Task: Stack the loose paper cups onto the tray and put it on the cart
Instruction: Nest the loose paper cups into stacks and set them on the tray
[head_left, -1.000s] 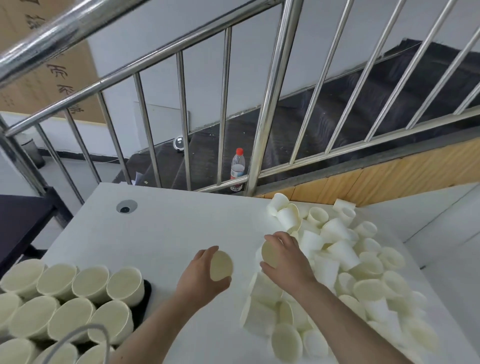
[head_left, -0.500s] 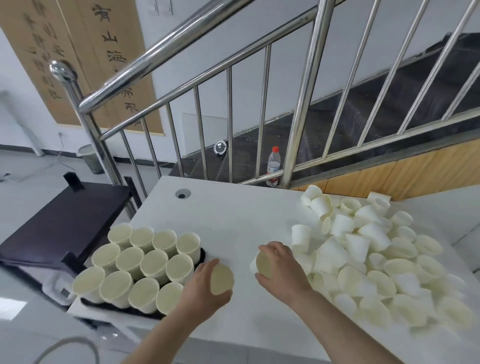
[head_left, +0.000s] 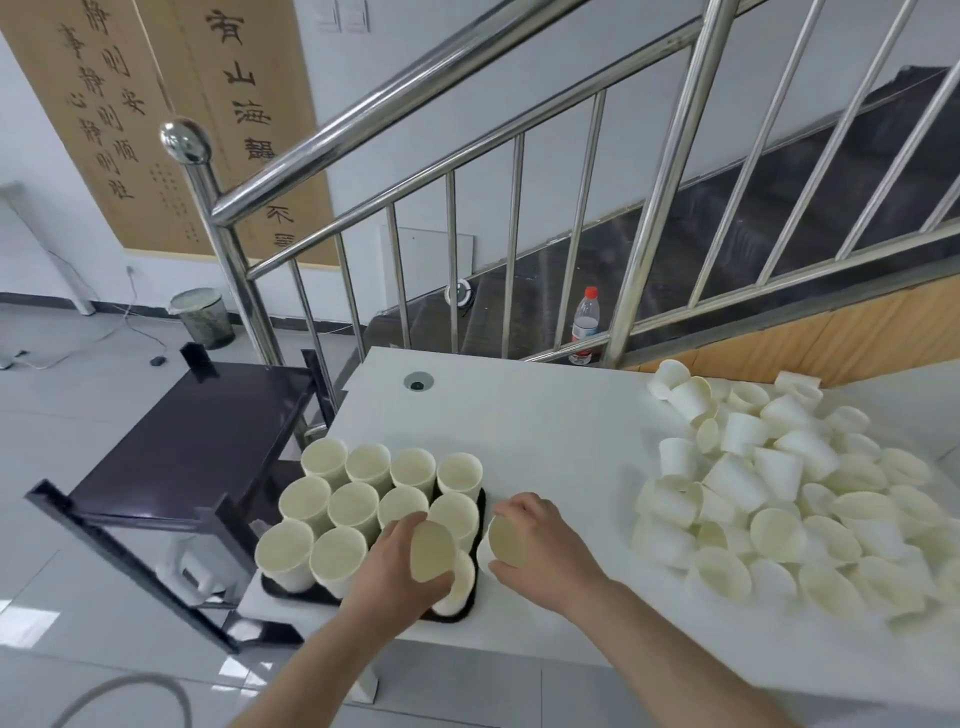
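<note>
White surface (head_left: 545, 431) beside stair railing (head_left: 467, 67): left hand (head_left: 400, 566) grips one paper cup (head_left: 432, 552) over the black tray (head_left: 457, 613) of stacks, right hand (head_left: 540, 540) grips another cup (head_left: 506, 540) just beside it, loose cups (head_left: 779, 499) heaped right.

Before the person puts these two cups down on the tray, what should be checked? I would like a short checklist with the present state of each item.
1. Left hand grips its cup: ok.
2. Right hand grips its cup: ok.
3. Left cup is above the stacks on the tray: ok, it is over the near right corner.
4. Right cup is above the tray: not ok, it is just beyond the tray's right edge.
5. Stacks on the tray stand upright: ok.
6. Top of the cart is free for the tray later: ok.
</note>
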